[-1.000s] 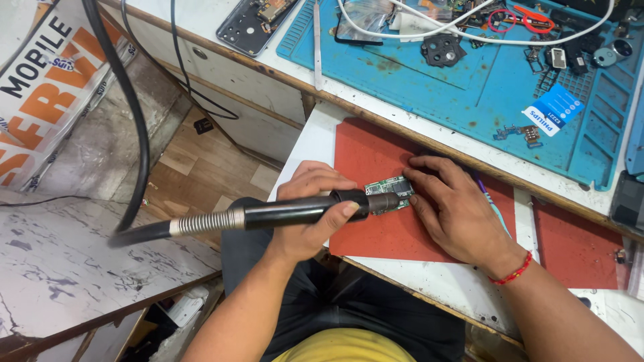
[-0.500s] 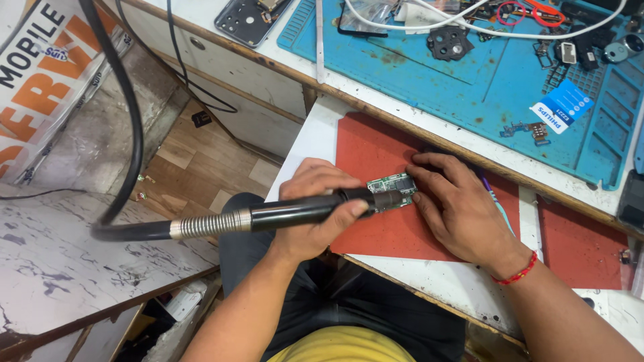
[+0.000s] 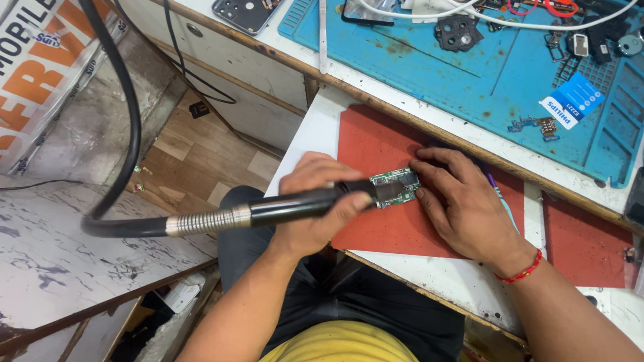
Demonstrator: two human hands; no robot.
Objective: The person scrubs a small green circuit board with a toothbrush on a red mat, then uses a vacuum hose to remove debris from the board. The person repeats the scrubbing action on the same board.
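Observation:
My left hand (image 3: pixel 316 204) grips a black hot-air wand (image 3: pixel 295 204) with a metal spring collar and a thick black hose looping off to the left. Its nozzle end sits right over a small green circuit board (image 3: pixel 396 187) lying on a red mat (image 3: pixel 376 154). My right hand (image 3: pixel 463 208) lies flat on the mat with its fingertips pressing the board's right edge. A red thread is tied round that wrist.
A blue work mat (image 3: pixel 483 74) on the bench behind holds small phone parts, white cables and a blue-white card. A phone back frame (image 3: pixel 245 12) lies at the bench's left end. Wooden floor and a banner are at the left.
The view has shifted slightly; the hands, wand and board keep the same arrangement, with the nozzle staying over the board.

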